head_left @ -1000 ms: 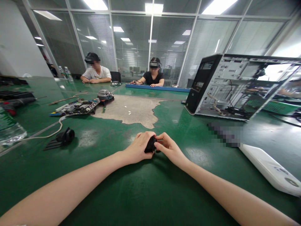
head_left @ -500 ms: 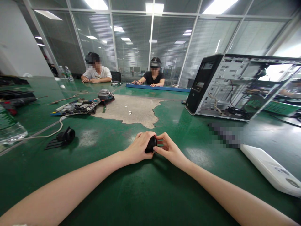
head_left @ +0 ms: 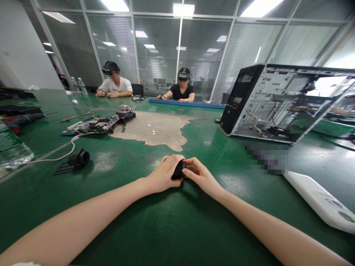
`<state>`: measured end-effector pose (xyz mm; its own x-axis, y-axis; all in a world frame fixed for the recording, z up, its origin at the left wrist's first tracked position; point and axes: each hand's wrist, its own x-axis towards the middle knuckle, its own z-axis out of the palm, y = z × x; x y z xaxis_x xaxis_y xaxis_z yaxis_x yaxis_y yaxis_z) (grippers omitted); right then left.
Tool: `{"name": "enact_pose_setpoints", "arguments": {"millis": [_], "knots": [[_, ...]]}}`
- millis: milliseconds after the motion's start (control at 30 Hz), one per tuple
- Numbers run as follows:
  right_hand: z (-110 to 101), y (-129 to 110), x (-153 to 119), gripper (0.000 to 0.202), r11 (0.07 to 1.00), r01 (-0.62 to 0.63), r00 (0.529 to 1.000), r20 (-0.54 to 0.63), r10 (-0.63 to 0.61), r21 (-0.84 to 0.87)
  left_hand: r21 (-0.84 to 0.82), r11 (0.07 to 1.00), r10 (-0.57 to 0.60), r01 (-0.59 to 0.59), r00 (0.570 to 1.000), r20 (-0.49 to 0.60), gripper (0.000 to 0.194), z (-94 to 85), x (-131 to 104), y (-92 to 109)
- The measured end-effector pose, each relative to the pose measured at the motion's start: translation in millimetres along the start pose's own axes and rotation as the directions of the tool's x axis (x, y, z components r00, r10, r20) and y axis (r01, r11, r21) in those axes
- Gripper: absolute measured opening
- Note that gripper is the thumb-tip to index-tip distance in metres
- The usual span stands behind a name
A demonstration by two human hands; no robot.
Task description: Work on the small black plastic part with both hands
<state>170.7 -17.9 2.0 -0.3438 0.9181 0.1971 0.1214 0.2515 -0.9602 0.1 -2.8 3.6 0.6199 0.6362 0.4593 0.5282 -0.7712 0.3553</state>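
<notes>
A small black object [head_left: 177, 171] is between my two hands, just above or on the green table [head_left: 166, 225]. My left hand [head_left: 165, 173] wraps round its left side, fingers over the top and thumb below. My right hand [head_left: 200, 175] grips its right end between thumb and fingers. Palms and fingers hide part of the object, so its full shape cannot be made out. To the left lies a black part with a round end and thin prongs [head_left: 79, 159].
An open computer case [head_left: 266, 103] stands at the right, with a white power bank-like object [head_left: 316, 195] nearer. Circuit boards [head_left: 93, 125] and a white cable [head_left: 72, 146] lie left. A clear bottle [head_left: 13, 147] is far left. Two people sit across the table.
My right thumb and fingertips have shifted slightly on the black object's right end, and the object looks a little turned. My left hand keeps its hold.
</notes>
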Motion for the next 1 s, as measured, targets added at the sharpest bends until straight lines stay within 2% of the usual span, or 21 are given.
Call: {"name": "enact_pose_setpoints", "arguments": {"millis": [333, 567, 767, 1000], "knots": [[0.8, -0.6, -2.6, 0.017, 0.998, 0.042, 0.999, 0.021, -0.043, 0.036, -0.001, 1.000, 0.012, -0.012, 1.000, -0.009, 0.055, 0.1, -0.1, -0.3], [1.1, 0.8, -0.1, 0.027, 1.000, -0.001, 1.000, -0.020, 0.002, 0.009, -0.009, 1.000, 0.009, -0.009, 1.000, -0.007, 0.055, -1.7, -0.1, 1.4], [0.2, -2.7, -2.0, 0.023, 0.999, 0.043, 0.998, 0.041, -0.043, 0.000, -0.011, 1.000, 0.016, -0.016, 1.000, -0.005, 0.057, -0.9, -0.1, -0.1], [0.7, -1.9, -2.4, 0.016, 0.999, 0.042, 0.999, 0.027, -0.043, 0.032, -0.003, 1.000, 0.010, -0.010, 1.000, -0.004, 0.055, -0.8, -0.6, -0.4]]}}
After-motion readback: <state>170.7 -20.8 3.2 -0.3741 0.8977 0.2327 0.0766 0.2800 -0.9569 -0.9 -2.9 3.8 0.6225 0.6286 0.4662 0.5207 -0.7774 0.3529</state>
